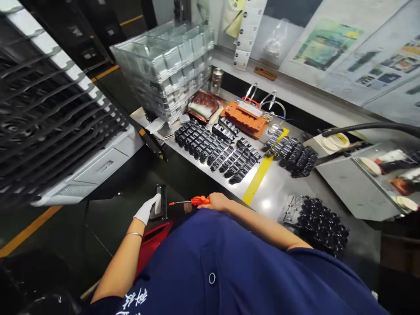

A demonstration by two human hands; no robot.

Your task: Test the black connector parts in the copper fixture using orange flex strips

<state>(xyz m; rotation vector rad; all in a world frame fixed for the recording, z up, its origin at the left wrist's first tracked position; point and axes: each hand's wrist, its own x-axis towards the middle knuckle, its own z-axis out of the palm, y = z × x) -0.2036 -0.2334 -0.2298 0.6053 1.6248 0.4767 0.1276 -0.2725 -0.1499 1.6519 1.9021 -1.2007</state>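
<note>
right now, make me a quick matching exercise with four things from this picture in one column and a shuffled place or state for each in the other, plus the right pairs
1. air gun
2. left hand
3. clear trays
4. yellow strip

A. stacked at the left end of the workbench
B. wearing a white glove
C. running across the metal worktop
D. held in the bare right hand

Pairs: 1-D, 2-B, 3-A, 4-C

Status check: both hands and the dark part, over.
Left hand gloved, holding dark part. Right hand gripping orange air gun, nozzle pointed toward the part. No obstruction visible between nozzle and part.
</note>
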